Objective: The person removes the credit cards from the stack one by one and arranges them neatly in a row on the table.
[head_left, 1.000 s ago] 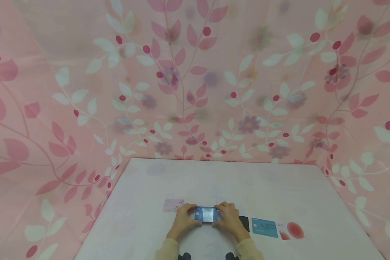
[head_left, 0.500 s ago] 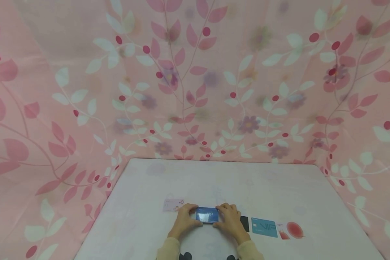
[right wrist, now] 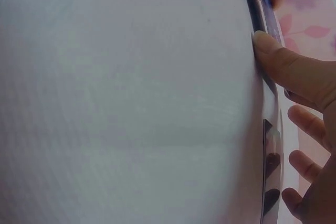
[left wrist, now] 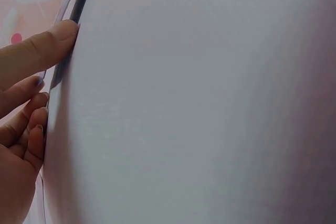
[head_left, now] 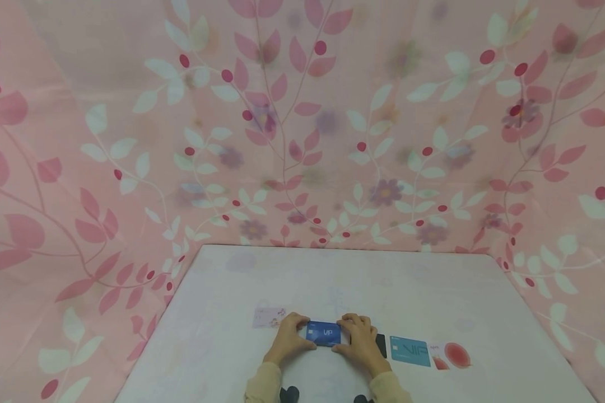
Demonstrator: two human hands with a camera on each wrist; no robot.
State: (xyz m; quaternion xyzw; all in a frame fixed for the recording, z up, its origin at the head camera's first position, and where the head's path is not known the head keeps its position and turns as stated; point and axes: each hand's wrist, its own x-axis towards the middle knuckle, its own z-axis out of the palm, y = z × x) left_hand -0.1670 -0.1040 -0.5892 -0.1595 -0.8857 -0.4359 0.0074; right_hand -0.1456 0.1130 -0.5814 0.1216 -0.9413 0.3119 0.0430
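Note:
A blue card with "VIP" lettering and a chip [head_left: 324,333] lies between both hands, low over or on the table; I cannot tell which. My left hand [head_left: 287,340] pinches its left end with thumb and forefinger. At the opposite end, my right hand [head_left: 359,340] grips it in the same way. In the left wrist view the thumb [left wrist: 39,51] presses the card's near edge. From the right wrist, the thumb [right wrist: 294,72] likewise sits on that edge, with the other fingers spread behind.
Left of the hands lies a pale pink card [head_left: 265,317], partly covered by the left hand. To the right, a black card [head_left: 381,345], half hidden, a teal VIP card [head_left: 410,351] and a white card with a red disc [head_left: 456,355] form a row on the white table [head_left: 222,358].
Both hands have shifted slightly right with the blue card. The bright glare on the card has gone, so its VIP lettering now shows clearly.

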